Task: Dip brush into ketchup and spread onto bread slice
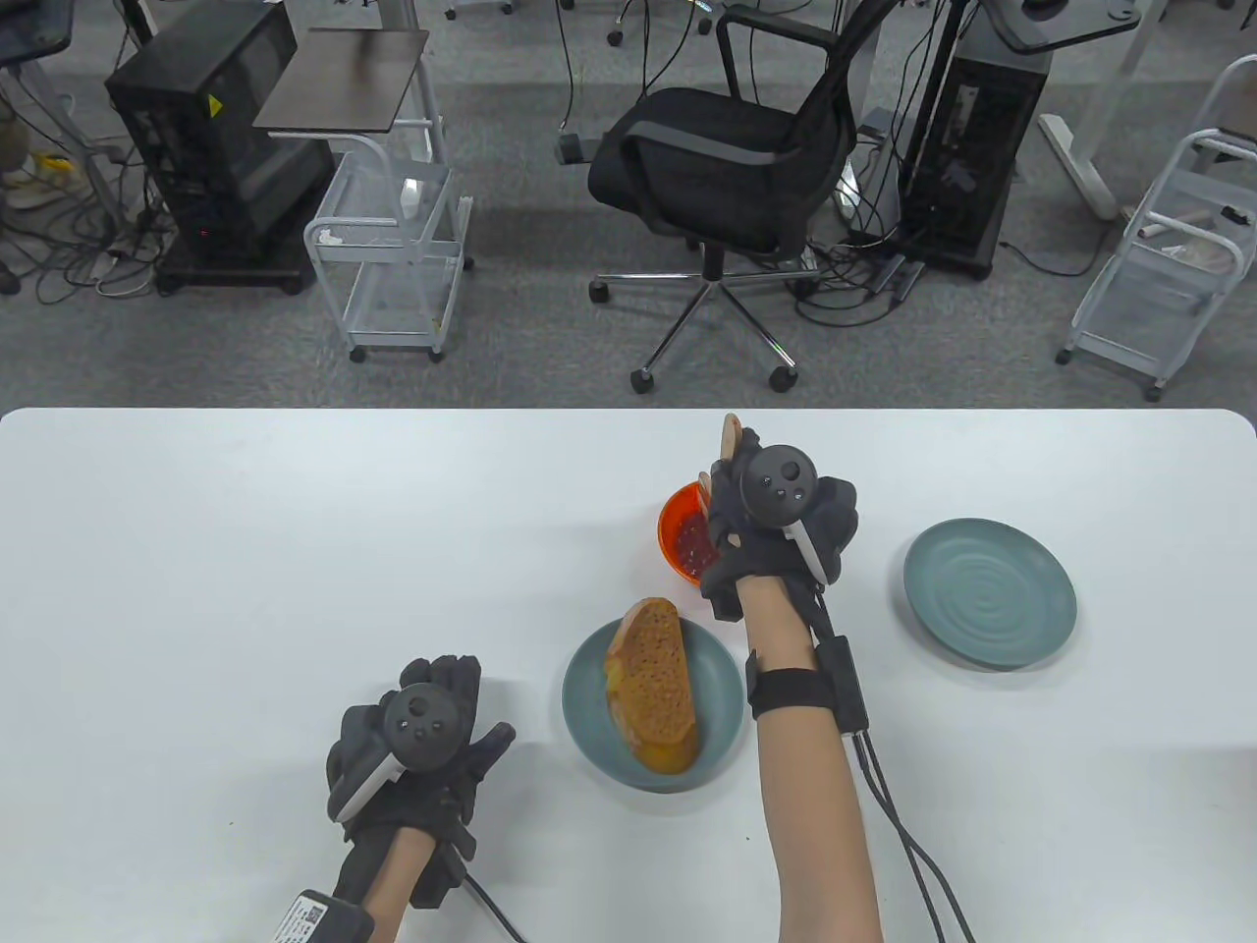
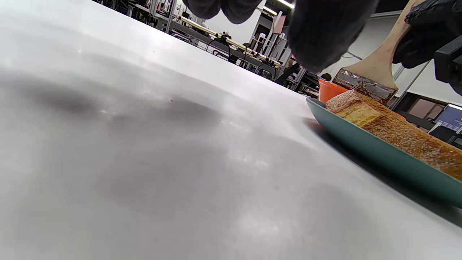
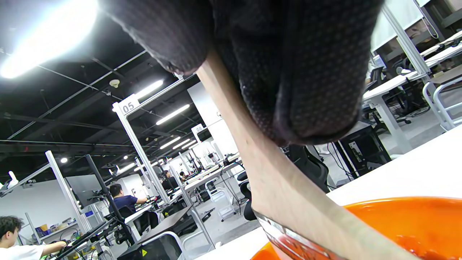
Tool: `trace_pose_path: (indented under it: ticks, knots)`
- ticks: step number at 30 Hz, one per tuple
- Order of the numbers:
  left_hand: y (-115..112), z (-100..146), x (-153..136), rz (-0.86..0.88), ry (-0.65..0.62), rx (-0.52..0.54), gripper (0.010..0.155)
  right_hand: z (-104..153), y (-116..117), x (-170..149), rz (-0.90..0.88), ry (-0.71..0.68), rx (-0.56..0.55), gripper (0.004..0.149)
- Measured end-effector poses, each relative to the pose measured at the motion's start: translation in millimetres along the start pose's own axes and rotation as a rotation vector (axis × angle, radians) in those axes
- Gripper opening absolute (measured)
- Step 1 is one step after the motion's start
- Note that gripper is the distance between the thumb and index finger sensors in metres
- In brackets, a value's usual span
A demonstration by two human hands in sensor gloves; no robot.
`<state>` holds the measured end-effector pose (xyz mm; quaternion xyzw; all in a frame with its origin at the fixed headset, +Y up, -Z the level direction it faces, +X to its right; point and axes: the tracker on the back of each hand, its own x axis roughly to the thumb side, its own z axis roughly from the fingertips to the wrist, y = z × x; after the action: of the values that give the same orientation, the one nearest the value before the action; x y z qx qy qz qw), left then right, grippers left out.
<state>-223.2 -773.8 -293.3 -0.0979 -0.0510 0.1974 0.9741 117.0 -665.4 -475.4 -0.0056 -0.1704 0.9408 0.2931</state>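
Nearest the table camera, at about 7 o'clock on the white table (image 1: 196, 550), the left hand (image 1: 417, 747) rests palm down with fingers spread, holding nothing. Just to its 3 o'clock side sits a teal plate (image 1: 722, 707) carrying the bread slice (image 1: 656, 683), crust side up and apparently not yet sauced. At 12 o'clock from that plate, the right hand (image 1: 776, 521) grips the wooden handle of the brush (image 2: 371, 76), fingers clenched around it, with the metal ferrule angled down into the orange bowl (image 1: 670, 530) of ketchup (image 1: 695, 542). A second, bare teal plate (image 1: 990, 593) lies at 3 o'clock from the bowl

The dipping step looks to be in hand. To do it well, the bristles should be pressed lightly into the sauce and turned so both faces load, then wiped against the bowl's rim so nothing drips on the short carry toward 6 o'clock. The bowl looks light and could skid; the idle hand might steady it or the plate
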Motion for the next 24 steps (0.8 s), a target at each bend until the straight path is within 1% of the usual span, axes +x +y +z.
trace_pose_path:
  ticks: [2,4,7,12,13,14,15,17,19,22,24]
  knots:
    - [0,0,0,0.003,-0.003,0.002,0.076,1,-4,-1,-0.019,0.004,-0.024,0.052]
    - [-1,0,1,0.004,-0.009,0.001,0.076,3,-13,-1,-0.053,0.013,-0.057,0.052]
    - [-3,0,5,-0.007,-0.032,-0.010,0.076,8,-38,-1,-0.133,0.015,-0.113,0.052]
    - [-4,3,17,0.005,-0.087,-0.010,0.074,31,-87,-10,-0.330,0.021,-0.224,0.052]
    - [-4,4,20,0.015,-0.105,-0.007,0.073,39,-94,-13,-0.385,0.030,-0.241,0.052]
    - [-4,4,22,0.018,-0.111,-0.008,0.073,43,-97,-15,-0.408,0.033,-0.246,0.052]
    - [-4,5,24,0.024,-0.122,-0.009,0.072,54,-101,-20,-0.474,0.048,-0.257,0.052]
    - [-5,4,28,0.038,-0.139,-0.011,0.071,69,-102,-28,-0.563,0.071,-0.263,0.052]
    - [-12,-3,30,0.051,-0.084,0.003,0.069,86,-94,-38,-0.678,0.115,-0.241,0.052]
    - [-23,-15,32,0.060,-0.042,-0.067,0.067,103,-77,-45,-0.789,0.153,-0.205,0.052]
    - [-26,-19,34,0.066,-0.022,-0.095,0.066,110,-62,-45,-0.816,0.171,-0.176,0.052]
